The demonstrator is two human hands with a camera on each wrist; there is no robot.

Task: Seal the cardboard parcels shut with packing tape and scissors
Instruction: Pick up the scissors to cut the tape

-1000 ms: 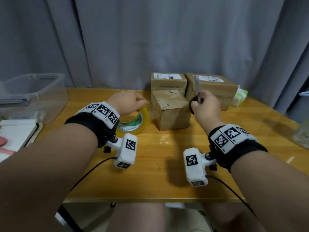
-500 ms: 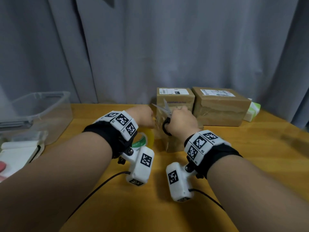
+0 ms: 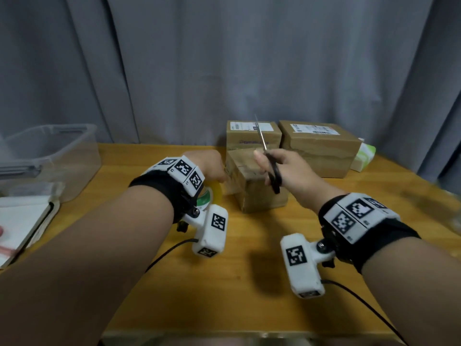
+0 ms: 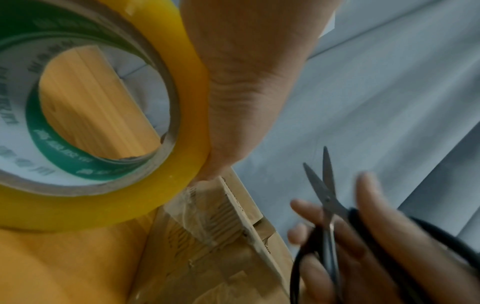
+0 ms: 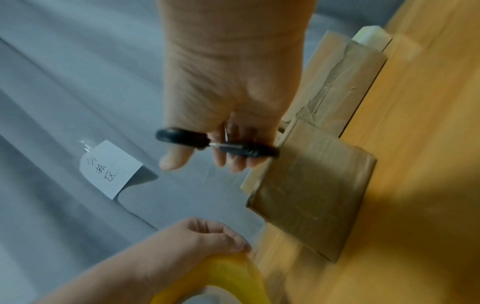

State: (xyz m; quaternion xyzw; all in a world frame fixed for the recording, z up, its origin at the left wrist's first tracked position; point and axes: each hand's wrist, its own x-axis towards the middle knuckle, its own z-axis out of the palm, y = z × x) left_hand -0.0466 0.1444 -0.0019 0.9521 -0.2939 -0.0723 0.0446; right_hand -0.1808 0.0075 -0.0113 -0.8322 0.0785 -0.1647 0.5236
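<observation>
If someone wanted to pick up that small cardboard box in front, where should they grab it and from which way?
Probably from above, fingers on its two bare side walls. The small cardboard box stands upright on the wooden table, with the tape roll at its left edge and two bigger parcels close behind, so the top is the freest approach.

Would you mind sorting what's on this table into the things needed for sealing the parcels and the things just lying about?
For the job:
tape roll, held by the left hand
scissors, in the right hand
front parcel
two labelled parcels behind

Lying about:
clear plastic tub
white notebook
green-and-white pack
</observation>
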